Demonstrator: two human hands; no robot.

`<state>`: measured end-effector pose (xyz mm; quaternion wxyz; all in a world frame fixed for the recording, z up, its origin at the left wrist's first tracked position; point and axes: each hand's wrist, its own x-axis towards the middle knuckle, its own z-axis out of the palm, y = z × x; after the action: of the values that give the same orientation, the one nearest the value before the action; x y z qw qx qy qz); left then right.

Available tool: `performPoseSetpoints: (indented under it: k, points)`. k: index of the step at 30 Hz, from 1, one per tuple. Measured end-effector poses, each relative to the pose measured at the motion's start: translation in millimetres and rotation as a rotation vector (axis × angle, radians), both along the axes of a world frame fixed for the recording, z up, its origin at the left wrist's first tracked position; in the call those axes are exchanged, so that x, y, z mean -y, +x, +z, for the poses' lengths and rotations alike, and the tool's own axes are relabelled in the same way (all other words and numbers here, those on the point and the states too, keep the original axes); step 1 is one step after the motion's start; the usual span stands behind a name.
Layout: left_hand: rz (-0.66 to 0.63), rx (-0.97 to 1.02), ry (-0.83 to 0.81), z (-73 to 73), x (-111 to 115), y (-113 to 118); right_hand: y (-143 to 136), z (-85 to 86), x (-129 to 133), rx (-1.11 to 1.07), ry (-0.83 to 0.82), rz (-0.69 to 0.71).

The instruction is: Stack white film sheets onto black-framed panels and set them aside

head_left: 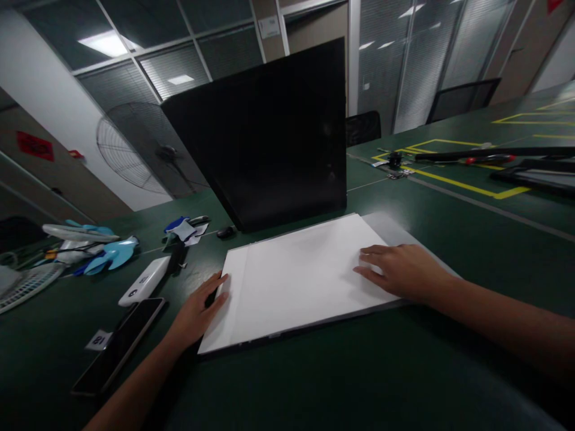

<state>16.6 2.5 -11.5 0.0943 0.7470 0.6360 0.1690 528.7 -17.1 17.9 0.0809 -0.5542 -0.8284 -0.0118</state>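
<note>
A large sheet of white paper [291, 275] lies flat on the green table, on top of a thin grey sheet or board [390, 230] that shows along its right and front edges. At the paper's left edge rests my left hand [200, 308], fingers apart, the tips touching its border. My right hand [402, 269] lies over the right part of the paper with its fingers stretched out and spread. Neither hand grips anything. Behind the paper stands a big black panel [274, 137], tilted upright.
Left of the paper lie a phone [121, 347], a white power bank [144, 281] and a black mouse [225, 232]. Fan parts with blue blades [112, 254] sit at the far left. Yellow tape lines [458, 182] mark the green table [314, 383] at right, near dark rods [494, 155].
</note>
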Motion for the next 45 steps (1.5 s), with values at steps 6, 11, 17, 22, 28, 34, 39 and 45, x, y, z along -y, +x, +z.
performPoseSetpoints:
  k: [6,11,17,22,28,34,39,45]
  points:
    - [-0.037,0.004,0.004,5.6,4,3,-13,2.6,8,0.023,-0.057,0.119]
    - [-0.052,-0.033,0.008,7.8,6,3,-6,-0.3,5,-0.133,0.005,0.192]
    - [-0.006,0.022,0.017,4.2,1,1,19,-4.4,-13,-0.119,0.099,-0.053]
    - [0.035,0.044,0.018,1.3,-2,-1,27,-6.8,-19,-0.059,0.020,-0.026]
    - [0.004,0.067,0.003,3.3,1,-1,15,-6.7,-14,-0.049,0.033,0.017]
    - [0.035,0.058,-0.013,3.2,1,2,16,-7.1,-15,-0.070,0.034,-0.009]
    - [-0.014,0.051,-0.028,2.8,1,1,20,-9.9,-17,-0.116,0.049,-0.041]
    - [-0.062,-0.003,0.011,-1.9,1,-3,35,-5.2,-23,-0.022,0.138,-0.323]
